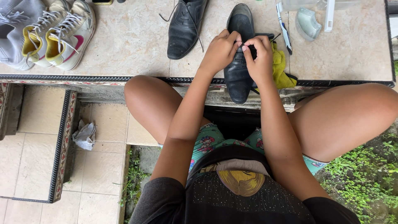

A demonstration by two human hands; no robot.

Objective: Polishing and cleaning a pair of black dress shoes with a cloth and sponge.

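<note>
Both hands are working at the lace area of a black dress shoe (237, 74): left hand (219, 50) is curling its fingers in, fingertips pinching at the top of the shoe's opening; right hand (260, 56) is doing the same from the other side, fingertips pressed together on what looks like a lace, too small to confirm. Forearms are running straight out from the body, converging over the shoe, wrists bent slightly down. Shoe is lying on the tiled ledge (137, 41), long axis running near-to-far, toe pointing toward the person and overhanging the ledge edge, heel pointing away. Leather is looking black, smooth, slightly dull. A yellow cloth (281, 68) is sitting just beside it on the right, touching it. A second black shoe (184, 29), laced, is lying near on the left. A toothbrush (284, 28) is lying further right; white sneakers (62, 35) are sitting well apart at far left.
</note>
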